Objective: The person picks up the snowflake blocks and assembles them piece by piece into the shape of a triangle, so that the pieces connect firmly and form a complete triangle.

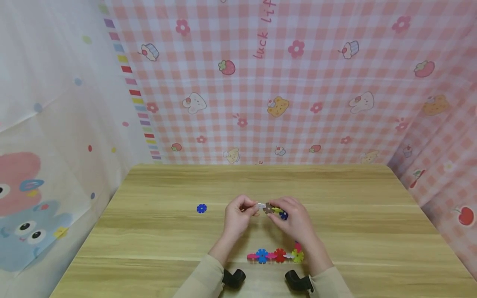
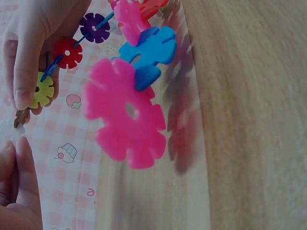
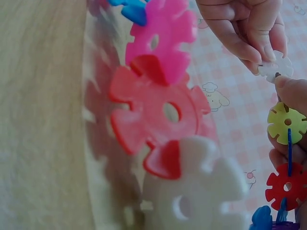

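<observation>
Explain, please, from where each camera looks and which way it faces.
Head: worn on the head, facing forward and down at the table; both sleeves, the left grip and the right grip show.
Left wrist: worn on that wrist, facing past the disc chain toward the patterned cloth; both grips show at left.
Right wrist: worn on that wrist, facing likewise; both grips show at right.
The two wrist views share both grips, disc chain and patterned cloth.

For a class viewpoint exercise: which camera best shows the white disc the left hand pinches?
Right wrist view: the white disc shows its notched face. Head view: it looks small. Left wrist: only a faint patch.
</observation>
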